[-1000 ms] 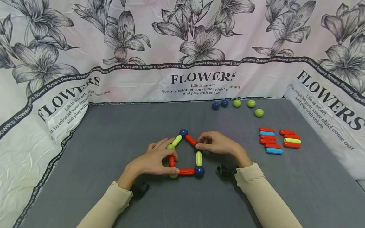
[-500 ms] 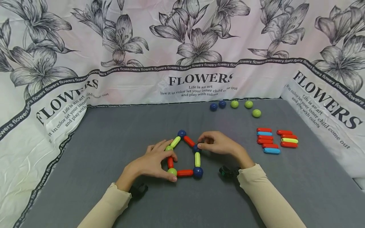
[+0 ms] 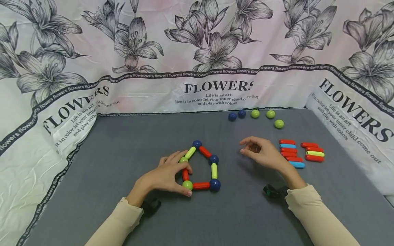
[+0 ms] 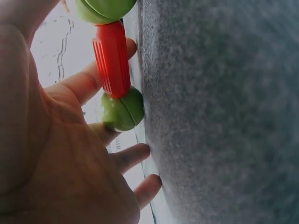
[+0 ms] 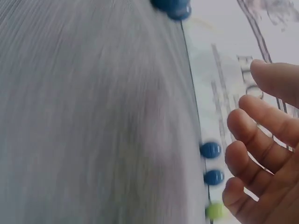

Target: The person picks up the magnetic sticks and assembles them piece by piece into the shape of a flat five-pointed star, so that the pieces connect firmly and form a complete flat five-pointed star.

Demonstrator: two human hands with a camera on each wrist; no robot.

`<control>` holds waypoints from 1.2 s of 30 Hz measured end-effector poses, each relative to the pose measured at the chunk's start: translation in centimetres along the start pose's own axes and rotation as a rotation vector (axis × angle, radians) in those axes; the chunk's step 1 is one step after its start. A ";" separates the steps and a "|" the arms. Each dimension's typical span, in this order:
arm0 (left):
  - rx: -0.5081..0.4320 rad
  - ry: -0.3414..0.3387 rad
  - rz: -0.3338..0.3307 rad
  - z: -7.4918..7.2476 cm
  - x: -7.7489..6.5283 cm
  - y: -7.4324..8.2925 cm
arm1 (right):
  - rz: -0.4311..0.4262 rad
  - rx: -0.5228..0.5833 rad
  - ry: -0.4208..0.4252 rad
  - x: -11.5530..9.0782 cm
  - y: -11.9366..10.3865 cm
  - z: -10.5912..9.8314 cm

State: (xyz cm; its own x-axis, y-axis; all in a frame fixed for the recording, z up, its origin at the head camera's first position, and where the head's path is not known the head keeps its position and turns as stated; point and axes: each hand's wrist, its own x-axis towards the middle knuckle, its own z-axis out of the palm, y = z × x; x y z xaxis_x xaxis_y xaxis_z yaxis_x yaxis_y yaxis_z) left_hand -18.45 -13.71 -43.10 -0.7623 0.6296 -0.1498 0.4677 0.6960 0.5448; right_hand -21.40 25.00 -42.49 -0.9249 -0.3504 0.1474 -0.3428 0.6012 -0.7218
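Observation:
A five-sided ring of magnetic sticks and balls lies on the grey table, its bottom red stick (image 3: 201,186) joining a green ball (image 3: 187,185) to a blue ball (image 3: 214,185). My left hand (image 3: 164,174) spreads over the ring's left side, index finger reaching across the left red stick (image 4: 112,58) and thumb by the lower green ball. In the left wrist view, two fingertips rest on the table beyond the upper green ball (image 4: 124,109). My right hand (image 3: 266,153) hovers right of the ring with loosely bent fingers, holding nothing, away from the right blue ball (image 3: 213,159).
Loose sticks lie in two columns at the right, among them a blue stick (image 3: 297,165) and a yellow-green stick (image 3: 315,153). Near the table's back edge sit two blue balls (image 3: 232,116) and several green balls (image 3: 278,124). A flower-printed cloth (image 3: 141,92) hangs behind.
My right hand has let go of the ring's right blue ball and moved right, towards the loose sticks. My left thumb has slid slightly down off the lower green ball; the ring stays in place.

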 end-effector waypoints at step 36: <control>0.005 0.030 -0.034 -0.5 -0.1 -0.8 | 0.091 -0.395 0.138 -11.0 7.6 -8.7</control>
State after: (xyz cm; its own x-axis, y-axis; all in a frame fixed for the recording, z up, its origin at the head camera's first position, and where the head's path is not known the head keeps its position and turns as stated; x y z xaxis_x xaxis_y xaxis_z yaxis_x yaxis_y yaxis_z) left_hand -18.99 -14.46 -43.11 -0.7908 0.5950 -0.1437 0.4436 0.7188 0.5353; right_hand -15.25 39.65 -43.73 -0.9586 -0.1999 0.2030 -0.2703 0.8634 -0.4260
